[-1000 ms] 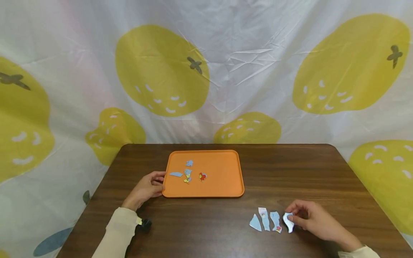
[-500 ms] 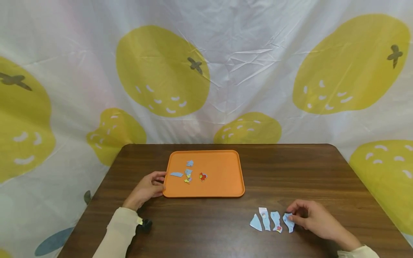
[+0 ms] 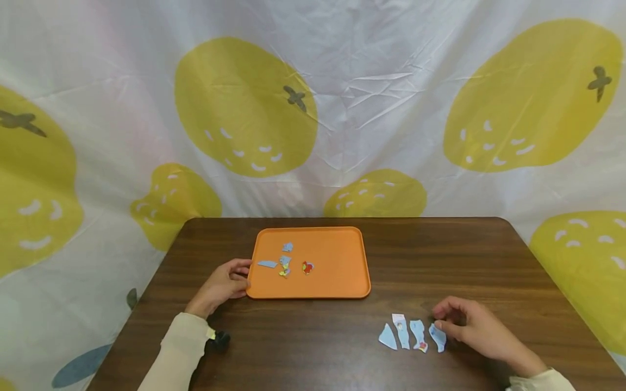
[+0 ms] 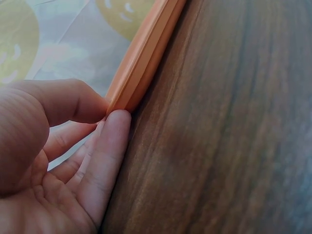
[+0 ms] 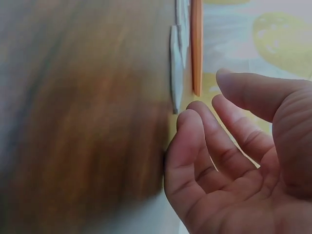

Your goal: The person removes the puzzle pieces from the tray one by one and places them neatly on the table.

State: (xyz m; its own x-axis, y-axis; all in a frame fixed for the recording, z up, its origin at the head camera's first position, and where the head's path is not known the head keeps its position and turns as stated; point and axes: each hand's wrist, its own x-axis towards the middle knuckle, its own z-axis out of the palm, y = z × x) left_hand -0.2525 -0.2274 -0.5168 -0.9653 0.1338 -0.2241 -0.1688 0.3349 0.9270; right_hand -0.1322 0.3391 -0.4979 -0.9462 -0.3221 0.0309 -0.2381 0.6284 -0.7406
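Observation:
In the head view, my left hand (image 3: 223, 286) holds the left edge of an orange tray (image 3: 337, 282). Seen from the left wrist, thumb and fingertips meet at the rim of that tray (image 4: 141, 63). On its left half lie a few small printed puzzle pieces, among them a red one (image 3: 307, 267) and a pale blue strip (image 3: 267, 264). At the right, my right hand (image 3: 481, 331) is beside an irregular light blue puzzle piece (image 3: 438, 338) lying on the table. Its fingers are loosely bent, thumb apart, with nothing between them in the right wrist view.
To the left of that piece, more light blue puzzle pieces form a row: a triangle (image 3: 388, 338), a strip (image 3: 401, 331) and one with a red print (image 3: 419, 335). The dark wooden table (image 3: 313, 347) backs onto a lemon-patterned curtain (image 3: 342, 108).
The rightmost puzzle piece, tilted in my right fingers a second ago, now lies flat at the end of the row. The right hand has let go and lifted slightly. The left hand stays put.

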